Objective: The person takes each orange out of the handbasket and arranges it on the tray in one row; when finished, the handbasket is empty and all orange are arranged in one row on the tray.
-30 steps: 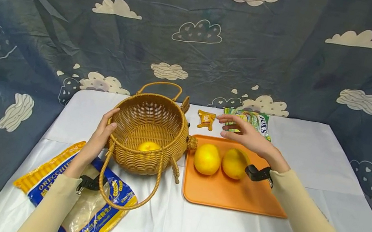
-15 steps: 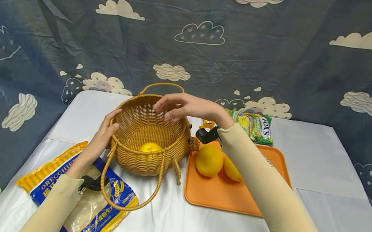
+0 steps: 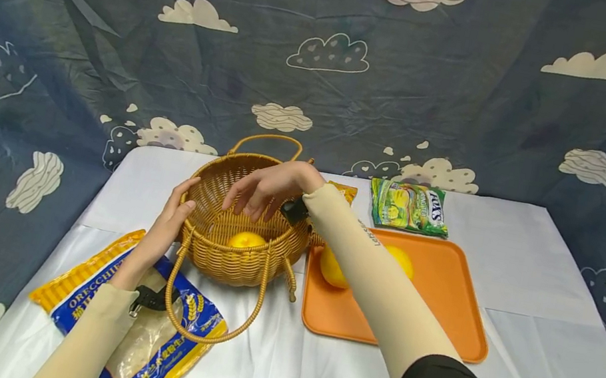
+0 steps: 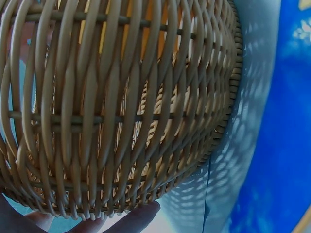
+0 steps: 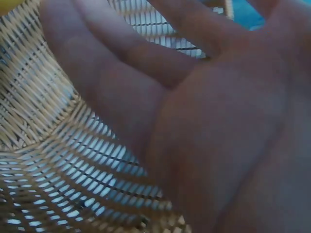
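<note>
A wicker basket stands left of centre, its mouth facing up and towards me. My left hand holds its left rim, thumb over the edge; in the left wrist view, fingers lie against the weave. Over the basket's mouth hangs my right hand, fingers bent loosely downward and holding nothing. Its palm fills much of the right wrist view, with wickerwork behind. A yellow round fruit lies inside the basket, below the right fingers. Two more, a near fruit and a far fruit, are partly covered by the right forearm.
An orange tray bears the two fruits, right of the basket. Behind it lie a green FOX'S candy bag and a small orange packet, partly hidden. A blue and yellow orecchiette pasta bag lies under the left forearm.
My right hand has swung left from near the candy packets to over the basket, then dipped into its mouth. The left hand has stayed on the rim.
</note>
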Action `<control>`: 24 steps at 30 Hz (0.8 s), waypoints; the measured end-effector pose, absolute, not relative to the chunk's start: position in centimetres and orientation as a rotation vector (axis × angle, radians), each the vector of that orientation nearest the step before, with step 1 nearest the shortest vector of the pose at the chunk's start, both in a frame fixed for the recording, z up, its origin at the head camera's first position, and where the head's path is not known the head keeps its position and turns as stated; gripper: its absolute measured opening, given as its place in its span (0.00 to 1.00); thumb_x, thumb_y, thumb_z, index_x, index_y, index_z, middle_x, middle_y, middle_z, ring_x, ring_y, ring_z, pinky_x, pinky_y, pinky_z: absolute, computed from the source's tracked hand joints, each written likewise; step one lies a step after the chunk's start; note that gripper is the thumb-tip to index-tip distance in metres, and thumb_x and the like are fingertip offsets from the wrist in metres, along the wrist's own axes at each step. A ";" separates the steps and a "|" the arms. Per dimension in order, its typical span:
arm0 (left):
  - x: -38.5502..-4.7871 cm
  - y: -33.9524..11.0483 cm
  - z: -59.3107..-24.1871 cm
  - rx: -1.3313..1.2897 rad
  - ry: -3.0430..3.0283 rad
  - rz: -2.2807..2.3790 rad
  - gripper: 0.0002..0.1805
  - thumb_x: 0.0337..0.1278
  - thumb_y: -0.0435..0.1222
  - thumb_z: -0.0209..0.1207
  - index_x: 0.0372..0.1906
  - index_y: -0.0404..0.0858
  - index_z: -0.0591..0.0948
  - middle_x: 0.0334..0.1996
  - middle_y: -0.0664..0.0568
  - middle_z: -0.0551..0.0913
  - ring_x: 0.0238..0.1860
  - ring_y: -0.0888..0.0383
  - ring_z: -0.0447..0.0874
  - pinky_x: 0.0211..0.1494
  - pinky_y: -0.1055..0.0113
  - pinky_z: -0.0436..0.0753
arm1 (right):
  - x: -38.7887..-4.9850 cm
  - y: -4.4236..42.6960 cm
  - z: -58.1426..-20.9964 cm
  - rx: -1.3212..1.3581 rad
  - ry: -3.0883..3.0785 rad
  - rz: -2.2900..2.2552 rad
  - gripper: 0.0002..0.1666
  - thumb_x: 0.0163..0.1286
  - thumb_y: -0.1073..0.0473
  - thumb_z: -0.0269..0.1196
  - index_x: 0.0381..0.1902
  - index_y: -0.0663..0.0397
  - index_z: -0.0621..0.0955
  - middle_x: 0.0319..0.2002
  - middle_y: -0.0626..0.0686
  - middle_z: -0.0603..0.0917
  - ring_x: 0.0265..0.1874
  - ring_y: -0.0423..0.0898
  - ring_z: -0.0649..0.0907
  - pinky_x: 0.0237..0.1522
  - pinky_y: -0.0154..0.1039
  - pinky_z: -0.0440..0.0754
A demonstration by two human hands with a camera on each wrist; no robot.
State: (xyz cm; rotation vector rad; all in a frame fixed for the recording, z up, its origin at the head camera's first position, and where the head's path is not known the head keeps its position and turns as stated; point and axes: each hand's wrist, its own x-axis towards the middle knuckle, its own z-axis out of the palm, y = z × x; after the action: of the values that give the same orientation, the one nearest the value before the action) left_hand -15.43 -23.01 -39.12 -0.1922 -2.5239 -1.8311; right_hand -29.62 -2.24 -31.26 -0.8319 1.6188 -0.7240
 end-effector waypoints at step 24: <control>-15.9 -23.6 -40.1 -0.231 -2.498 -1.834 0.30 0.73 0.40 0.37 0.76 0.42 0.47 0.73 0.39 0.42 0.68 0.35 0.49 0.62 0.36 0.55 | -29.1 -5.5 -34.2 -0.768 1.675 -0.403 0.26 0.72 0.73 0.48 0.63 0.48 0.75 0.70 0.49 0.59 0.60 0.48 0.68 0.51 0.41 0.73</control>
State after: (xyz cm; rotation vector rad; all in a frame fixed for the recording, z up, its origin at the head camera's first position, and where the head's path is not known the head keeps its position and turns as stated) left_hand -15.91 -23.59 -40.07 -0.2313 -2.4979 -1.8344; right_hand -29.14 -5.49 -34.17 -0.7681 1.6754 -0.4026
